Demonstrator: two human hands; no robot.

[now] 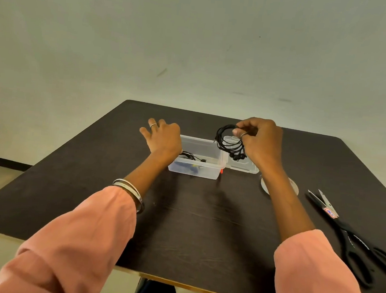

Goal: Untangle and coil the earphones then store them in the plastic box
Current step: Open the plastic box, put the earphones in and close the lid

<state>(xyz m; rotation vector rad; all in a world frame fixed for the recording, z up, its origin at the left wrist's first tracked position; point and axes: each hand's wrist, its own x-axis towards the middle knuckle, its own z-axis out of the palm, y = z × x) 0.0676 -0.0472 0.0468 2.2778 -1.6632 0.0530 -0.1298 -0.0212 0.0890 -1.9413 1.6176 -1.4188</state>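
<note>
Black coiled earphones (230, 140) hang pinched in the right hand (260, 140) above the box (198, 157) near the table's (205, 216) far edge; left hand (162, 136) open, empty.

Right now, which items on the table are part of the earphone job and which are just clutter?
Part of the job:
- coiled earphones, held in the right hand
- plastic box, open, another black cable inside
- box lid, beside the box
- left hand, open at the box

Lying about:
- scissors, right edge of the table
- round white object, partly hidden behind the right forearm
</note>
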